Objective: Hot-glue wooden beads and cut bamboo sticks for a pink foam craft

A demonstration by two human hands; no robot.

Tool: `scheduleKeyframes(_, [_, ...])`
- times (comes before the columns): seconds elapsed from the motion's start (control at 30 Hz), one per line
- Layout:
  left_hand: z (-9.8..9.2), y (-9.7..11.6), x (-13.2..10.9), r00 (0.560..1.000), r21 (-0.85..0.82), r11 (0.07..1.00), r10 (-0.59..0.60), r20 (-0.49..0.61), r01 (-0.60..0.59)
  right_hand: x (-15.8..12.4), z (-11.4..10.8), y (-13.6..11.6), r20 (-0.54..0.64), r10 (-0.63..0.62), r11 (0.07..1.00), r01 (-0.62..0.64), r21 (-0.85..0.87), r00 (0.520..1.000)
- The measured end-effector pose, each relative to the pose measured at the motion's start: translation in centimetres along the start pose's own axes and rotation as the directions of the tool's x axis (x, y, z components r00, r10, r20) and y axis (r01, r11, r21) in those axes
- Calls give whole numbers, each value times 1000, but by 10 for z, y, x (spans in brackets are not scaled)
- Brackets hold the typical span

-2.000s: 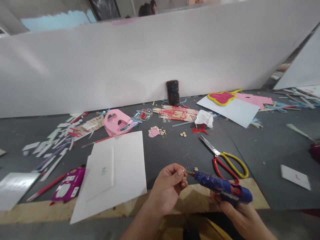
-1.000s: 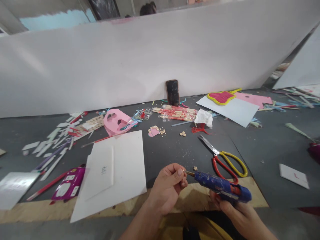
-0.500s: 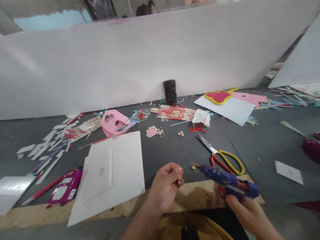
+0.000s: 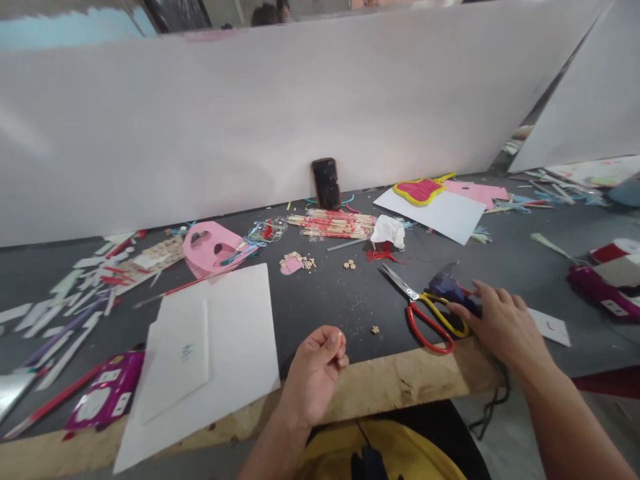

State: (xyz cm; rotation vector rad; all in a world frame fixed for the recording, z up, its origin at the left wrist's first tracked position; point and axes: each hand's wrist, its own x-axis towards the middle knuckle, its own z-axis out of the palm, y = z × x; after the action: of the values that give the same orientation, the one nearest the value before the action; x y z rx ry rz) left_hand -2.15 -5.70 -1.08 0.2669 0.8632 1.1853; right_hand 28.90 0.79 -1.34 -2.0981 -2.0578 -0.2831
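Note:
My left hand [image 4: 314, 373] hovers over the wooden front edge of the table [image 4: 400, 381], thumb and forefinger pinched on a small pale bead [image 4: 340, 334]. My right hand [image 4: 500, 325] reaches out to the right and lies over the handle of a blue glue gun [image 4: 447, 285], which rests on the dark mat with its nozzle pointing away. Red and yellow scissors [image 4: 425, 311] lie just left of the gun, touching it. A tiny bead cluster [image 4: 375, 329] sits on the mat between my hands.
White paper sheets [image 4: 210, 353] and a purple packet [image 4: 103, 397] lie to the left. A pink mask [image 4: 210, 247], a bead pile [image 4: 295, 261], packed sticks [image 4: 333, 223], tissue [image 4: 389, 231] and a phone [image 4: 326, 183] stand before the white divider [image 4: 250, 120]. Paper strips litter the far left.
My right hand has carried the glue gun away from my left fingertips, up and to the right, and set it down beside the scissors. My left hand keeps its pinch.

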Motion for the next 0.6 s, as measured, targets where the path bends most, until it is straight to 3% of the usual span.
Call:
scheduleKeyframes(0.07, [-1, -1, 1, 1000, 0, 1000, -8, -3, 8, -6, -5, -15, -137, -114, 993, 119, 28, 984])
scheduleKeyframes(0.13, [-2, -2, 2, 1000, -2, 1000, -20, 1, 20, -14, -9, -40, -231, -230, 945, 274, 180, 945])
scheduleKeyframes(0.2, [-1, -3, 3, 999, -2, 1000, -30, 18, 30, -24, -9, -69, -165, -382, 833, 416, 365, 909])
scheduleKeyframes(0.27, [-1, -4, 4, 999, -1, 1000, -27, 34, 27, -31, -5, -94, -65, -450, 792, 432, 432, 891])
scheduleKeyframes(0.37, [0, -4, 3, 999, 0, 1000, -22, 40, 22, -36, 3, -115, 14, -447, 815, 401, 419, 894])
scheduleKeyframes(0.6, [-3, -7, 4, 998, 5, 999, -40, 42, 40, -35, 10, -119, -32, -453, 759, 405, 510, 891])
